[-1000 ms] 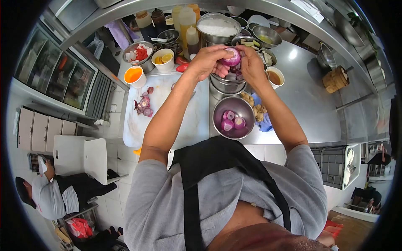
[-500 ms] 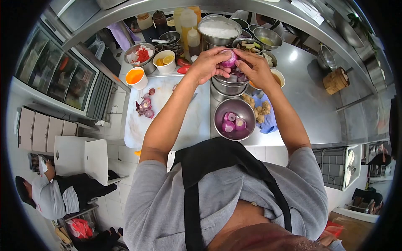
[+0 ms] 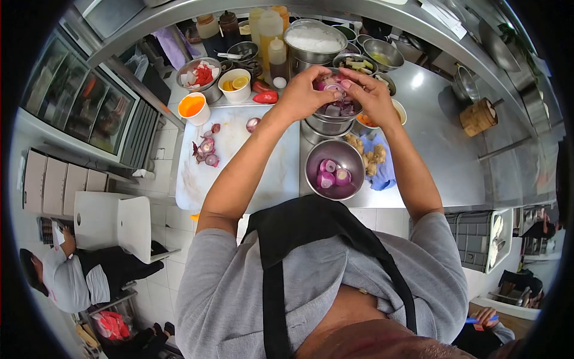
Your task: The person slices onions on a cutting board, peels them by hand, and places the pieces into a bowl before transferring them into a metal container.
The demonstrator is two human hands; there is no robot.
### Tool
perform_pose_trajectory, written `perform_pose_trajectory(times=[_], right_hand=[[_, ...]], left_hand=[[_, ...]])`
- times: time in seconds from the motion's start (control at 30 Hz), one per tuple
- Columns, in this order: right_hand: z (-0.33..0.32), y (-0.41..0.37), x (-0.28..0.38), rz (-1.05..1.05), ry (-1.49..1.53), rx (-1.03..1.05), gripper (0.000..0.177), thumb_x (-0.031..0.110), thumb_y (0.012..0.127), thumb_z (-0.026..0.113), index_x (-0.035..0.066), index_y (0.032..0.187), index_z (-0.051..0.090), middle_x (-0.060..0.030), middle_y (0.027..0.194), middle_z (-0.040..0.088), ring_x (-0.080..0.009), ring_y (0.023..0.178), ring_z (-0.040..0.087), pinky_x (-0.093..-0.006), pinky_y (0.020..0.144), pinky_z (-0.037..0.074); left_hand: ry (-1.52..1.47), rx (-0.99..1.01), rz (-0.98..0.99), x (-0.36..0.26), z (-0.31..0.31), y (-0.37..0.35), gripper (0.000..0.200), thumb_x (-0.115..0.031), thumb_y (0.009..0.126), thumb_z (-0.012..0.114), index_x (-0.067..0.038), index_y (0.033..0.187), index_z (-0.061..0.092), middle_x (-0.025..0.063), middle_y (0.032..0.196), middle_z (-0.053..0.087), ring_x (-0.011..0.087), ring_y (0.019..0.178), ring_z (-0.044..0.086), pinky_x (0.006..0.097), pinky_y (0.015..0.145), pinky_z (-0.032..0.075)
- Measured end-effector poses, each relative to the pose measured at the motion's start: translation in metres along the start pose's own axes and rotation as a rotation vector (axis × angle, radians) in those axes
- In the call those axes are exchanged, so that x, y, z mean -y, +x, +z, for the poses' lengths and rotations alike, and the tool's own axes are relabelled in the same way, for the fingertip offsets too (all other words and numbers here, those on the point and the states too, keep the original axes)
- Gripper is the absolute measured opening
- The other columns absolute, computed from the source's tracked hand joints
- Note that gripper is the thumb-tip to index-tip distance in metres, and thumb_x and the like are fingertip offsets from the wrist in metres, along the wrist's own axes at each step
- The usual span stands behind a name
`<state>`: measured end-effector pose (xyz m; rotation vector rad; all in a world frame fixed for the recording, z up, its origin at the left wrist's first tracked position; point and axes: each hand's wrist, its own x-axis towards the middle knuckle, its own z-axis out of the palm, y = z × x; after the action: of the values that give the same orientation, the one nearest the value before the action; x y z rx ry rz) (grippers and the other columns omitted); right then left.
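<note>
Both my hands are over a steel bowl [image 3: 341, 112] of purple onion pieces. Between my thumbs and fingers is a red onion [image 3: 330, 87], partly covered by them. My left hand [image 3: 304, 94] grips it from the left, and my right hand [image 3: 372, 100] pinches it from the right. Nearer my apron, a second steel bowl [image 3: 312, 175] contains a few purple onions. On the white cutting board [image 3: 257, 173] lie a cluster of onion trimmings [image 3: 207, 148] and a single piece of red onion [image 3: 253, 124].
Left of the hands stand a cup of orange liquid [image 3: 192, 106], a tub of cut lemon [image 3: 235, 85] and red peppers [image 3: 265, 96]. Squeeze bottles [image 3: 270, 33] line the back. Ginger [image 3: 375, 157] rests on a blue cloth [image 3: 382, 176]. Overhead runs a metal shelf [image 3: 203, 18].
The red onion has come down closer to the bowl, and my thumbs have turned inward over it. My left forearm has shifted, uncovering the onion piece on the board.
</note>
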<state>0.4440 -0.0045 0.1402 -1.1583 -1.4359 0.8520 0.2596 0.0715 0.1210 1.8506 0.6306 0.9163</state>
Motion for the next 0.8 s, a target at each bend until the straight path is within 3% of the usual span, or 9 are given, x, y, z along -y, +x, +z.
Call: perform_pose_trajectory(times=[0.2, 0.4, 0.5, 0.6, 0.8], right_hand=[[0.000, 0.000, 0.000, 0.050, 0.067, 0.015, 0.037, 0.015, 0.092, 0.064, 0.001, 0.126, 0.060, -0.0082, 0.109, 0.066, -0.0104, 0.090, 0.062, -0.0240, 0.071, 0.053], [0.003, 0.001, 0.005, 0.147, 0.018, 0.007, 0.041, 0.020, 0.090, 0.066, -0.001, 0.125, 0.060, -0.0082, 0.104, 0.068, -0.0098, 0.084, 0.064, -0.0229, 0.068, 0.053], [0.004, 0.003, 0.009, 0.191, 0.018, 0.037, 0.041, 0.021, 0.090, 0.065, -0.001, 0.124, 0.060, -0.0087, 0.102, 0.069, -0.0104, 0.084, 0.065, -0.0230, 0.068, 0.053], [0.004, 0.006, 0.010, 0.220, 0.038, 0.074, 0.039, 0.020, 0.091, 0.062, -0.002, 0.123, 0.061, -0.0095, 0.102, 0.069, -0.0117, 0.085, 0.066, -0.0233, 0.069, 0.055], [-0.001, 0.009, 0.008, 0.275, 0.085, 0.084, 0.035, 0.018, 0.091, 0.060, -0.003, 0.118, 0.062, -0.0108, 0.100, 0.068, -0.0151, 0.085, 0.068, -0.0263, 0.070, 0.057]], left_hand=[[0.197, -0.145, 0.209, -0.009, 0.000, -0.005, 0.049, -0.012, 0.071, 0.081, -0.005, 0.116, 0.062, 0.0098, 0.107, 0.060, 0.0202, 0.099, 0.059, 0.0303, 0.085, 0.049], [0.267, -0.205, 0.265, -0.001, 0.006, -0.007, 0.049, -0.008, 0.071, 0.079, -0.009, 0.117, 0.065, 0.0099, 0.111, 0.057, 0.0237, 0.105, 0.057, 0.0333, 0.090, 0.048], [0.438, -0.224, 0.309, -0.011, 0.008, -0.011, 0.047, -0.005, 0.073, 0.077, -0.011, 0.118, 0.066, 0.0111, 0.115, 0.056, 0.0248, 0.107, 0.056, 0.0323, 0.091, 0.048], [0.314, -0.149, 0.243, -0.008, 0.010, -0.010, 0.045, -0.003, 0.074, 0.075, -0.009, 0.118, 0.066, 0.0130, 0.119, 0.055, 0.0273, 0.109, 0.055, 0.0329, 0.094, 0.047], [0.473, -0.163, 0.393, -0.010, 0.012, -0.013, 0.048, 0.005, 0.073, 0.068, -0.006, 0.119, 0.064, 0.0149, 0.123, 0.055, 0.0323, 0.113, 0.053, 0.0374, 0.099, 0.043]])
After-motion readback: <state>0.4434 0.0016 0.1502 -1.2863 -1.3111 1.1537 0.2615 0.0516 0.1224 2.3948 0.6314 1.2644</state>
